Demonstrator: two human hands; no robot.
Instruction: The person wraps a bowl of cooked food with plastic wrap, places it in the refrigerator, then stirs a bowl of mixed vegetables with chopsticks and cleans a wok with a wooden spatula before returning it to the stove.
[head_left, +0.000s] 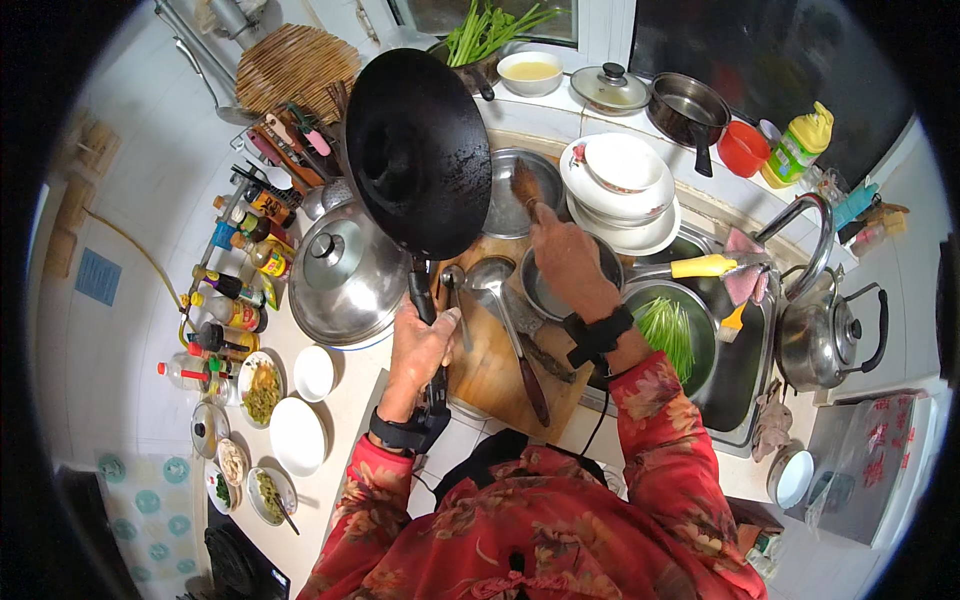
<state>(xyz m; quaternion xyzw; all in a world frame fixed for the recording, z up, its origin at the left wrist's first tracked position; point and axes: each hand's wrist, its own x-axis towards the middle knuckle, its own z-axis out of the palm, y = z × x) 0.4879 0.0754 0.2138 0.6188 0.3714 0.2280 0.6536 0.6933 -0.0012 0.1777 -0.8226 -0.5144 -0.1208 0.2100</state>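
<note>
My left hand grips the handle of a black wok, which is raised and tilted so its dark round face shows. In my right hand is a bristle pot-scrubbing brush, its bristles over a round metal basin. Below my right hand sits a second metal bowl, partly hidden by the hand. Between my arms a wooden cutting board bears a ladle with a brown handle and a smaller metal spoon. A cleaver-like dark blade lies partly under the ladle.
Left of the wok rests a large domed metal lid, near sauce bottles and dishes of food. Stacked white plates stand behind the sink, where a basin holds green stalks. A kettle is at right.
</note>
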